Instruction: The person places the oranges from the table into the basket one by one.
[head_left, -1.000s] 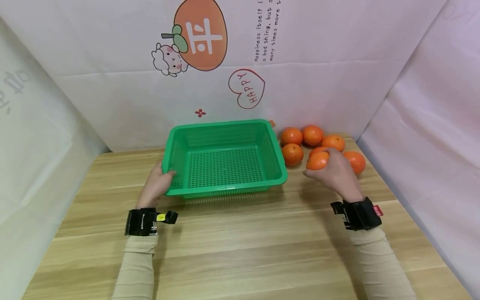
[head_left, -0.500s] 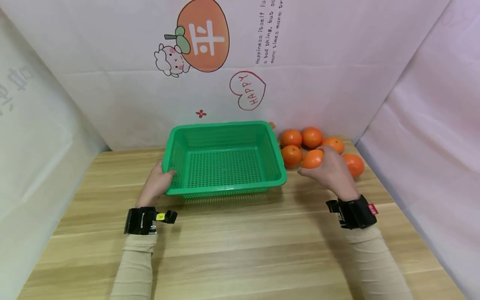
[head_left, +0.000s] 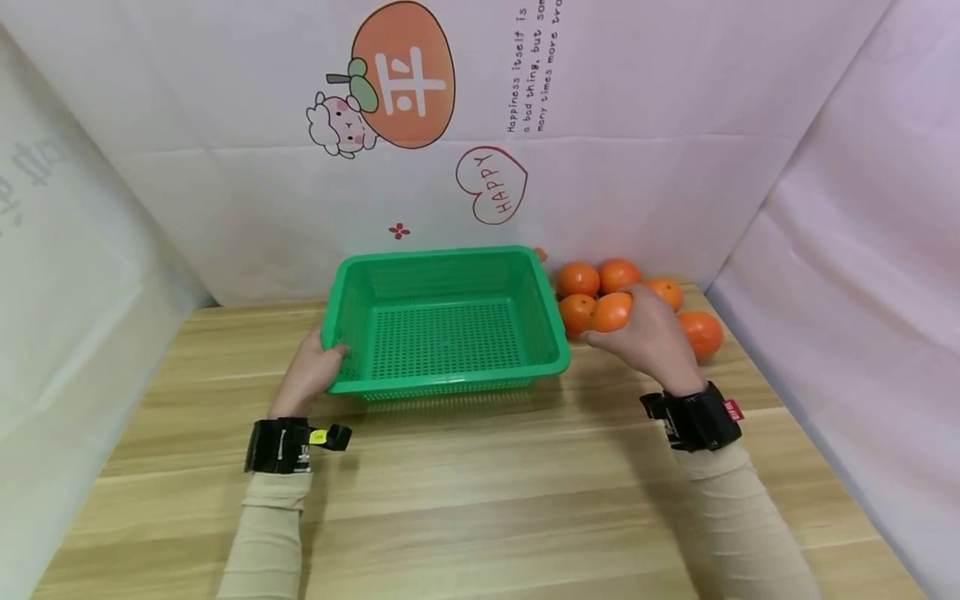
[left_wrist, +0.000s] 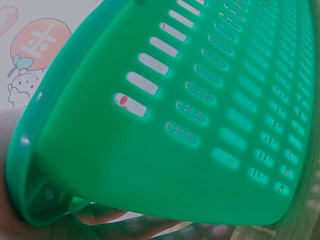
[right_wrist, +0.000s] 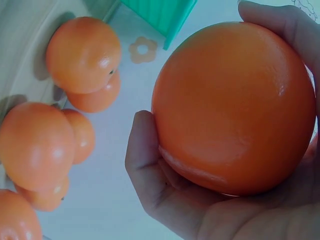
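Observation:
The green plastic basket [head_left: 450, 382] stands at the back of the table. My left hand [head_left: 310, 369] grips its left end, thumb over the rim on the inside; the left wrist view has fingers [left_wrist: 127, 227] showing below the basket wall [left_wrist: 115, 160]. My right hand [head_left: 651, 337] holds an orange [head_left: 612, 312] to the right of the basket. Seen from the right wrist, thumb and fingers curl round this orange [right_wrist: 232, 107]. Other oranges lie around it: one [head_left: 577, 314] close to the basket's right side, one [head_left: 701, 333] to the right of the hand.
Two more oranges, a left one [head_left: 579, 279] and a right one [head_left: 619, 275], sit near the printed back cloth [head_left: 600, 192]; another [head_left: 664, 292] is partly behind the right hand. White cloth walls [head_left: 840, 275] close in the wooden table [head_left: 465, 500] at the sides.
My right hand has lifted the orange from among the others and carried it left, towards the basket. The left hand keeps its grip on the basket, which stays in place.

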